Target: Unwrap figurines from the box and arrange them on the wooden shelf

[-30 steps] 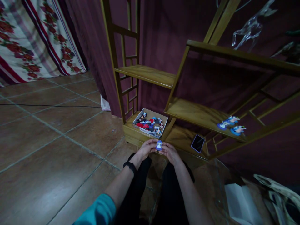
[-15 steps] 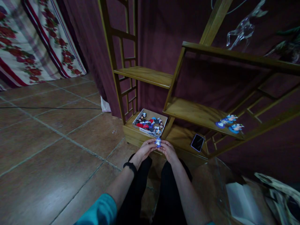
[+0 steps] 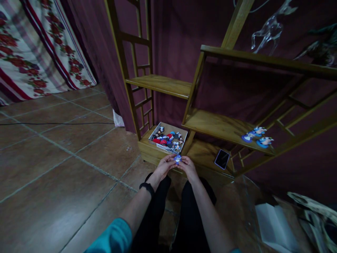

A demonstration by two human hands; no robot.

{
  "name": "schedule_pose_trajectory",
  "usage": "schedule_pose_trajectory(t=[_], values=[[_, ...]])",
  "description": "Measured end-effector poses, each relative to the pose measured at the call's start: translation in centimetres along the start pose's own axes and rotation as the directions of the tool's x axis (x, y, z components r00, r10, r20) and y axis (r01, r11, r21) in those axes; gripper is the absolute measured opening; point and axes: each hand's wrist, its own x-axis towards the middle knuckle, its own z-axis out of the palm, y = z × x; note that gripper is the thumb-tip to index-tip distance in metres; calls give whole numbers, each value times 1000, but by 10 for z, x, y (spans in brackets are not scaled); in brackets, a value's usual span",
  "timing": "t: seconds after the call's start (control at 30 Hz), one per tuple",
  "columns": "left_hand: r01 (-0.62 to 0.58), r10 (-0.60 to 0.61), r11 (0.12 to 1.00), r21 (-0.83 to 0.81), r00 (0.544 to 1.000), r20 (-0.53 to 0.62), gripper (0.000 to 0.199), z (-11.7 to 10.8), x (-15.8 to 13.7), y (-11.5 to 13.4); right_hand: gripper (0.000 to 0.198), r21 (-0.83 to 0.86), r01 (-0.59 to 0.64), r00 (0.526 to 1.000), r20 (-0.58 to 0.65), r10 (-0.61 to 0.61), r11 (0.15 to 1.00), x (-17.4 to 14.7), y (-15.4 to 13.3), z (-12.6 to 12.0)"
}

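Note:
A small purple-and-white figurine (image 3: 178,159) is held between both hands, just in front of the shelf unit. My left hand (image 3: 165,166) is closed with its fingertips on the figurine's left side. From the right, the fingers of my right hand (image 3: 189,167) pinch it too. Just beyond the hands, a shallow cardboard box (image 3: 170,128) holds several small red, black, white and blue figurines (image 3: 167,140). Similar purple and blue figurines (image 3: 258,135) stand at the right end of the middle shelf.
A wooden shelf unit (image 3: 210,123) fills the space ahead, with a phone (image 3: 222,159) on its lower board. A clear glass deer (image 3: 270,31) stands on the upper right shelf. A white box (image 3: 275,226) is on the floor at right. A cable (image 3: 58,123) crosses the tiles at left.
The figurine has tipped between my fingers, so it looks shorter and rounder than before. Both hands stay almost in place. The view has shifted slightly.

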Motion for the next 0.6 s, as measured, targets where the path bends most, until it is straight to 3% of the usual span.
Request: schedule_pose_trajectory(t=[0.13, 0.33, 0.5, 0.6], values=[[-47, 47, 999, 16, 997, -54, 41, 2, 0, -4, 31, -209, 130, 989, -44, -142, 969, 1, 2, 4], [-83, 83, 997, -1, 994, -67, 37, 2, 0, -5, 23, -543, 294, 927, -40, -374, 787, -6, -3, 7], [-44, 42, 998, -35, 997, -58, 30, 2, 1, -5, 22, -718, 326, 878, -10, -478, 614, -13, -8, 11], [-40, 37, 998, -49, 997, -62, 30, 1, 2, -5, 22, -751, 326, 876, 13, -482, 574, -14, -9, 11]])
